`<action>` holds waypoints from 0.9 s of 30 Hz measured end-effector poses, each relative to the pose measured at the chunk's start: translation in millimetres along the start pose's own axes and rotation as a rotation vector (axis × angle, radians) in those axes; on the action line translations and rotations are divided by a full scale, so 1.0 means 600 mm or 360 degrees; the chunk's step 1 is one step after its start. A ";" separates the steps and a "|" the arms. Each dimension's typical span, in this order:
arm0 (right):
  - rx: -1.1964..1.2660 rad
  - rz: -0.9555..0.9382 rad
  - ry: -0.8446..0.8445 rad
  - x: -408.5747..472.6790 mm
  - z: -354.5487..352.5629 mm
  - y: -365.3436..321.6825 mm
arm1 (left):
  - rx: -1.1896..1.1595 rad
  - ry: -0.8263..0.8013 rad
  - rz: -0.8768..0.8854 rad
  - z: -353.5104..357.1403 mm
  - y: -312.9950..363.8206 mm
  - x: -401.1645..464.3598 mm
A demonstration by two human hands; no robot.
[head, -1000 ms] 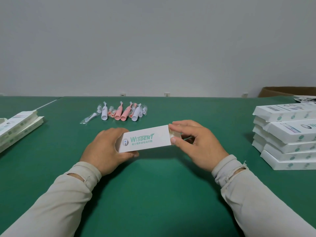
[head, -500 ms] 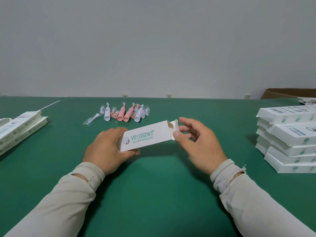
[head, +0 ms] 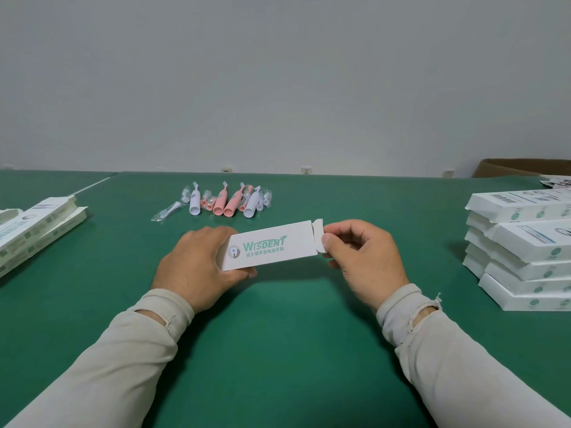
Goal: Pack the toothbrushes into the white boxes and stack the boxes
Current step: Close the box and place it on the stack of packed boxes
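Where the left hand [head: 197, 261] grips, the box [head: 272, 247] end hides.

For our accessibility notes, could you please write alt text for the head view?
Two hands hold a white box above a green table: left hand grips one end, right hand pinches the open end flap. Toothbrushes lie beyond; a stack of boxes sits right.
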State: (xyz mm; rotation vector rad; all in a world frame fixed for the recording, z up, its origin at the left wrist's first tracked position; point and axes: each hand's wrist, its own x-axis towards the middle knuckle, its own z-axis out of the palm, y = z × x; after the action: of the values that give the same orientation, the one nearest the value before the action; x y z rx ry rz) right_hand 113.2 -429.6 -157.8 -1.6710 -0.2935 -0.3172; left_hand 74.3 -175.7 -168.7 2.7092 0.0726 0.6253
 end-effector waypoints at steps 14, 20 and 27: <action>-0.0047 -0.0105 -0.0127 -0.009 0.006 0.001 | -0.0079 -0.0038 -0.0007 -0.010 0.017 -0.006; -0.0557 -0.0110 0.0110 -0.004 -0.010 -0.006 | -0.0626 -0.0119 0.0088 0.011 0.038 -0.018; -0.1866 -0.1062 -0.0450 -0.062 0.017 -0.072 | -0.1268 -0.0112 -0.0020 0.010 0.080 -0.023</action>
State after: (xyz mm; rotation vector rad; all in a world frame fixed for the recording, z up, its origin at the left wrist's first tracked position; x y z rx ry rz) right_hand 63.3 -414.8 -133.0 -2.7440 -1.0252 -0.8614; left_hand 63.0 -224.3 -162.4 1.9516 -0.1484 0.4278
